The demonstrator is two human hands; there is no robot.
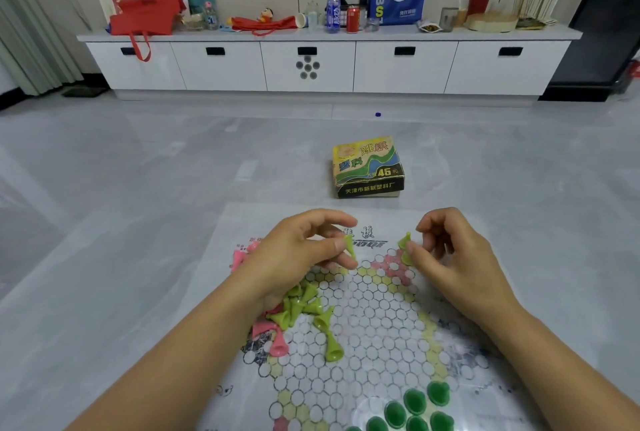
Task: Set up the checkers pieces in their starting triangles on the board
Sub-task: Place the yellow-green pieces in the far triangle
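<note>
A light-green piece (350, 248) is being pinched between thumb and fingers of the left hand (304, 250), which is curled almost closed around it. Over on the other side, a second light-green piece (404, 246) is being gripped at the fingertips of the right hand (453, 250), the remaining fingers being kept loosely bent. Both pieces are being held just above the far point of the board (377, 320), where a pink-tinted triangle (393, 266) is printed.

These pieces are being judged as small hollow plastic cones: very light, stiff, smooth enough to slip, and likely to topple on their flared bases. The narrow stem is being treated as the sensible place to take hold, with the wide foot being left free for seating on a circle. The board itself is being read as a thin printed sheet lying on the floor (138, 188), so it may slide or wrinkle if nudged.

A loose heap of light-green pieces (304, 306) is lying on the board's left side, with pink pieces (273, 337) being mixed in at its edge and more pink ones (239, 257) being half hidden behind the left wrist. Dark-green pieces (415, 406) are already being shown standing in the near triangle.

As for containers, the cardboard game box (369, 167) is sitting on the floor beyond the board, closed; its contents cannot be told.
</note>
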